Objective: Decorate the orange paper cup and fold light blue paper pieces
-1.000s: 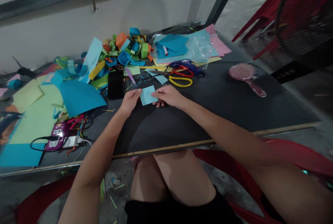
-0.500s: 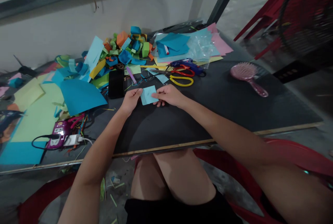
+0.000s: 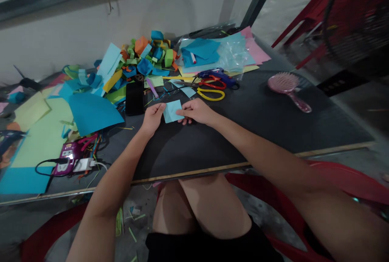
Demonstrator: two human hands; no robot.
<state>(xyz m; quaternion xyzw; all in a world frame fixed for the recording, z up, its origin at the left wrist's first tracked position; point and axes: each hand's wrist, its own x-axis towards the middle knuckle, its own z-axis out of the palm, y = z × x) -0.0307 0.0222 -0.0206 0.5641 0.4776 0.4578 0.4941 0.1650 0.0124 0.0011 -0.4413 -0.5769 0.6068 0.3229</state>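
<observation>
A small light blue paper (image 3: 172, 112) is held between both hands above the dark table. My left hand (image 3: 154, 119) pinches its left edge between thumb and fingers. On its right side my right hand (image 3: 196, 112) grips it, thumb on top and fingers curled beneath. Just behind the hands lie a black phone (image 3: 134, 98), a purple marker (image 3: 152, 87), a pair of scissors with yellow and red handles (image 3: 212, 94) and a blue tool (image 3: 219, 76) whose details are hard to make out.
Colored paper pieces (image 3: 142, 67) are heaped at the back. Blue sheet (image 3: 94, 114) and purple device (image 3: 69, 157) with cables lie left. A pink hairbrush (image 3: 285, 83) lies right, near a fan (image 3: 358, 22). The wooden table edge (image 3: 194, 172) runs before my legs.
The view has shifted very slightly. Both hands keep their grip on the light blue paper, with no other visible movement.
</observation>
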